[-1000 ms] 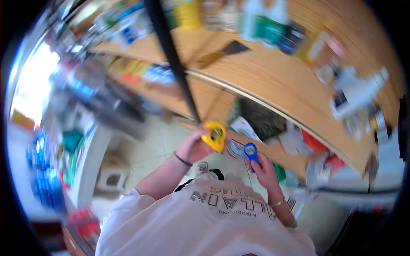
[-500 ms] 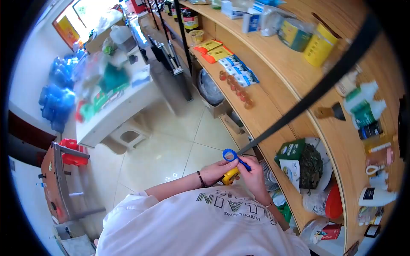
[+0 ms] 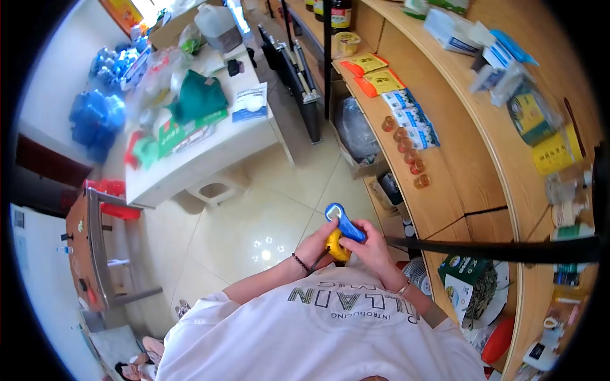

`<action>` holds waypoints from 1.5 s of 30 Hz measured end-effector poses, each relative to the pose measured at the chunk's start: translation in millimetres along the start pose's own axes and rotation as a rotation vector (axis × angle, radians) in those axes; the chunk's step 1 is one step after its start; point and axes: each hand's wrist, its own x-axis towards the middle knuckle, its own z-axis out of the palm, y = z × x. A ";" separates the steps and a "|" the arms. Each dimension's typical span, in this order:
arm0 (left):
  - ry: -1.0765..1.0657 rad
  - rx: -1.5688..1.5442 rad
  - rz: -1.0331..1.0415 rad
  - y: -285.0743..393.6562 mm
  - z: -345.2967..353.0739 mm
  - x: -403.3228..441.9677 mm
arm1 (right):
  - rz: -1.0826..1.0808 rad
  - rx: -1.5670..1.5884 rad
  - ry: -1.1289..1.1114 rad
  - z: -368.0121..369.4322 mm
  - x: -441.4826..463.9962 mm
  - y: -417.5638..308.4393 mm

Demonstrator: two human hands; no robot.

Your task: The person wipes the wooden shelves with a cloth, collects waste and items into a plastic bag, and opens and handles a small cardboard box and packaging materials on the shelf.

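Close in front of my chest, both hands are together. My right hand [image 3: 373,249] is closed on the handle of a blue tool with a round ring-like head [image 3: 347,226]; its thumb reaches toward a yellow rounded object [image 3: 336,245]. My left hand [image 3: 314,247] is closed around the yellow object, fingertips near the blue ring. The yellow object sits just below the blue tool, and fingers cover part of it. Its exact kind does not show. A dark strip lies by my left palm.
To my right runs a curved wooden shelf [image 3: 445,219] with small amber jars [image 3: 411,156] and packets [image 3: 381,82]. A black strap [image 3: 495,250] crosses in front of it. Ahead left stands a white table [image 3: 210,152] over a white stool [image 3: 219,190]. Part of a person [image 3: 136,368] shows low left.
My view has turned, so shelf and table sit differently in it. The blue tool has tilted, and its ring faces another way. Both hands stay together around the two things.
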 end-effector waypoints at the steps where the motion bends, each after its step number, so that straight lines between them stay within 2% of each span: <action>1: 0.035 -0.106 0.031 6.7 -2.4 5.7 | 0.113 0.023 -0.035 0.3 9.2 -4.4; 2: 0.071 -0.212 0.064 13.8 -4.8 11.8 | 0.119 0.018 -0.055 2.6 20.7 -7.4; 3: -0.018 -0.231 0.126 21.3 -7.4 18.5 | 0.085 -0.030 -0.118 6.3 33.6 -10.6; 6: -0.007 -0.265 0.174 50.0 -14.9 34.1 | -0.013 -0.072 -0.267 16.2 79.8 -27.8; 7: -0.099 -0.294 0.209 62.1 -19.4 39.8 | -0.057 -0.054 -0.322 16.7 98.3 -28.2; 8: -0.094 -0.297 0.221 73.0 -19.8 42.0 | -0.106 -0.037 -0.367 15.6 116.0 -27.3; 11: -0.043 -0.265 0.261 104.0 -22.7 55.4 | -0.074 -0.050 -0.348 14.6 158.1 -7.5; 14: 0.000 -0.227 0.176 134.3 -13.0 55.2 | -0.121 -0.208 -0.418 8.4 189.6 -18.5; 15: -0.006 -0.233 0.155 139.9 -16.6 59.2 | -0.131 -0.142 -0.480 6.4 201.5 -18.7; 17: 0.137 -0.357 0.245 152.8 -25.2 58.9 | -0.122 -0.068 -0.536 4.2 217.8 -14.7; 19: 0.217 -0.399 0.300 164.4 -54.8 57.2 | 0.196 0.253 -0.686 4.0 231.2 -10.4; 20: 0.294 -0.435 0.369 168.7 -77.7 57.6 | 0.206 0.250 -0.698 3.7 237.1 -10.6; 22: 0.455 -0.462 0.450 175.3 -130.9 58.9 | 0.429 0.642 -0.711 6.5 245.4 -7.4; 23: 0.436 -0.367 0.428 177.2 -166.4 57.3 | 0.494 0.754 -0.745 11.2 252.7 -9.0; 24: 0.405 -0.268 0.392 179.0 -203.6 56.6 | 0.504 0.758 -0.728 13.2 257.2 -14.1; 26: 0.568 -0.360 0.396 181.6 -261.1 55.3 | 0.449 0.783 -0.709 13.5 265.3 -28.4; 28: 0.586 -0.456 0.390 200.2 -296.7 50.2 | 0.451 0.766 -0.636 19.0 266.5 -34.2; 30: 0.548 -0.564 0.472 207.5 -353.7 47.1 | 0.546 0.806 -0.521 27.0 263.6 -55.5; 32: 0.693 -0.590 0.514 209.3 -412.5 44.8 | 0.571 0.732 -0.465 31.2 267.2 -72.3; 33: 0.700 -0.608 0.506 212.6 -423.3 42.1 | 0.612 0.743 -0.399 29.7 267.8 -65.5; 35: 0.923 -0.791 0.682 222.8 -431.6 63.0 | 0.684 0.689 -0.247 28.1 263.9 -74.2; 36: 0.918 -0.826 0.686 228.0 -446.4 68.5 | 0.685 0.682 -0.204 27.3 262.0 -75.2; 38: 0.557 -0.796 0.814 221.2 -493.0 83.4 | 0.693 0.647 -0.146 28.6 259.1 -70.5; 40: 0.565 -0.901 0.956 237.5 -474.6 99.9 | 0.719 0.653 -0.100 33.7 257.0 -77.7; 41: 0.630 -0.962 1.020 236.7 -488.0 110.1 | 0.729 0.656 -0.066 36.4 257.1 -79.0; 45: 0.774 -1.069 1.025 244.1 -461.6 117.5 | 0.751 0.642 -0.042 36.7 257.8 -71.2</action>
